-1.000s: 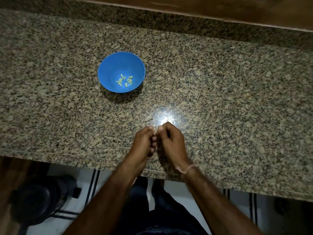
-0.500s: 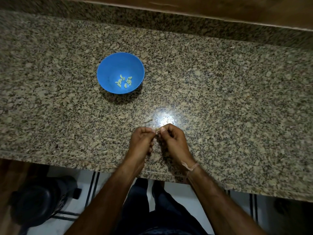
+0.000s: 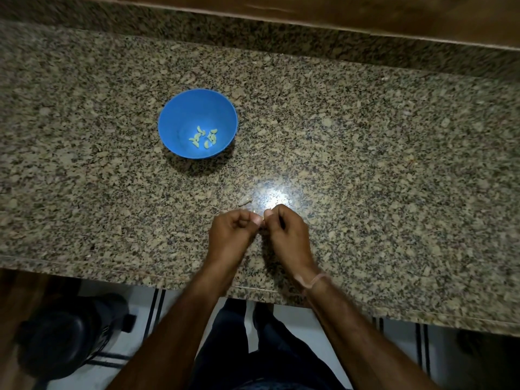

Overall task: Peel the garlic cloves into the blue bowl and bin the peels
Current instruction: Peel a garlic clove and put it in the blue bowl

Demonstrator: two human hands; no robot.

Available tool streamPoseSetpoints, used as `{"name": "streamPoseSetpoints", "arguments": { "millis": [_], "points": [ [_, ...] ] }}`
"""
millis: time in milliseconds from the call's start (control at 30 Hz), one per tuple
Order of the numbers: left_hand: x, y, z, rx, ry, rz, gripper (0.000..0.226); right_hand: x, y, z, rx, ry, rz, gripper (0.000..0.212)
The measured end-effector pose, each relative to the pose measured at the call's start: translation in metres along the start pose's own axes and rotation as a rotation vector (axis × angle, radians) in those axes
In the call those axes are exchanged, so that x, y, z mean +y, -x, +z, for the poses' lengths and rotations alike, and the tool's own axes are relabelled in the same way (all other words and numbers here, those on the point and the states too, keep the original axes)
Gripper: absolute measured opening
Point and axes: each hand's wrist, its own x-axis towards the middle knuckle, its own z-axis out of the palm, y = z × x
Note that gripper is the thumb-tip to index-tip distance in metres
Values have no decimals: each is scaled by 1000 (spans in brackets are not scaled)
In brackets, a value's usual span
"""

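Looked straight down on speckled granite worktop (image 3: 365, 164) w/ bright glare spot near middle. Found blue bowl (image 3: 180, 119) upright on it, left of centre & towards back, w/ several pale peeled cloves (image 3: 203, 137) lying loose in bottom. Had both hands low over worktop near front edge, well apart from bowl, backs up, brought together at fingertips. Curled left hand (image 3: 230, 235) in tight & pinched small pale garlic clove (image 3: 262, 220) at thumb & forefinger. Pinched same clove from other side w/ right hand (image 3: 287, 235), likewise curled in. Couldn't make out much of clove, mostly hidden by fingertips & a bit blurred, so couldn't tell how much skin was on it. Spotted thin pale peel scrap (image 3: 245, 202) lying on worktop just beyond left hand, not touching it, beside glare. Wore thin pinkish band (image 3: 313, 281) on right wrist. Noted brown wooden strip (image 3: 337, 12) running along back, above raised granite edge. Saw, below front edge, white floor (image 3: 135, 342) w/ dark stripes, dark trousers (image 3: 267, 347) btwn forearms, & big dark round object (image 3: 64, 333) at lower left on floor, too dim to say what.
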Motion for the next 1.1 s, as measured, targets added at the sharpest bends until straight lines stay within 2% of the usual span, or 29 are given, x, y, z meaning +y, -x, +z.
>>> {"name": "streamPoseSetpoints", "arguments": {
  "millis": [33,67,100,133,200,233,267,300,367,400,433,500,533,567,633,667,700,800,833,867,900,1000,1100],
  "points": [
    [2,1,-1,-59,179,-145,8,0,0,-1,31,129,-118,32],
    [3,2,-1,-86,253,-203,8,1,-1,-1,56,219,-199,31],
    [3,3,-1,-61,204,-174,8,1,-2,0,72,256,-233,31],
    [1,3,0,-3,55,-68,7,1,-2,1,77,245,-218,31],
    [-2,3,3,193,-422,210,3,-1,-1,4,58,114,-84,34],
    [-2,6,6,267,-505,275,3,-1,-1,5,47,54,-11,36],
    [-3,6,8,274,-479,251,3,-2,0,5,42,34,24,37],
    [-5,3,7,224,-317,163,4,-1,0,5,45,47,15,38],
    [-4,0,4,40,120,-125,10,0,0,4,71,169,-91,35],
    [-4,1,2,-1,183,-178,14,0,0,5,80,253,-142,34],
    [-4,2,0,15,68,-122,17,0,0,6,84,311,-168,34],
    [-5,5,0,173,-535,207,14,2,1,7,74,254,-120,38],
    [-3,5,0,259,-706,347,10,2,1,7,53,178,-49,39],
    [-2,5,-1,310,-761,435,8,1,0,7,21,107,38,40],
    [-7,5,0,326,-728,485,8,-1,-1,7,-18,46,154,40],
    [-10,5,-1,302,-678,461,8,-2,-1,7,-21,55,162,40],
    [-12,3,0,238,-546,361,7,-3,-1,8,-11,81,141,40],
    [-4,-6,-3,-66,185,-308,14,-3,-1,10,38,146,7,36],
    [-2,-7,-6,-147,336,-477,15,-3,-1,10,52,159,-27,36],
    [0,-9,-9,-182,395,-552,16,-3,-1,10,51,158,-40,36],
    [0,-10,-10,-192,374,-533,17,-4,-1,10,39,125,-12,37],
    [-1,-7,-10,-9,-9,-101,21,-6,-1,11,-4,5,119,37],
    [-3,-10,-15,83,-15,10,21,-4,-1,12,53,170,-22,38]
  ]
}}
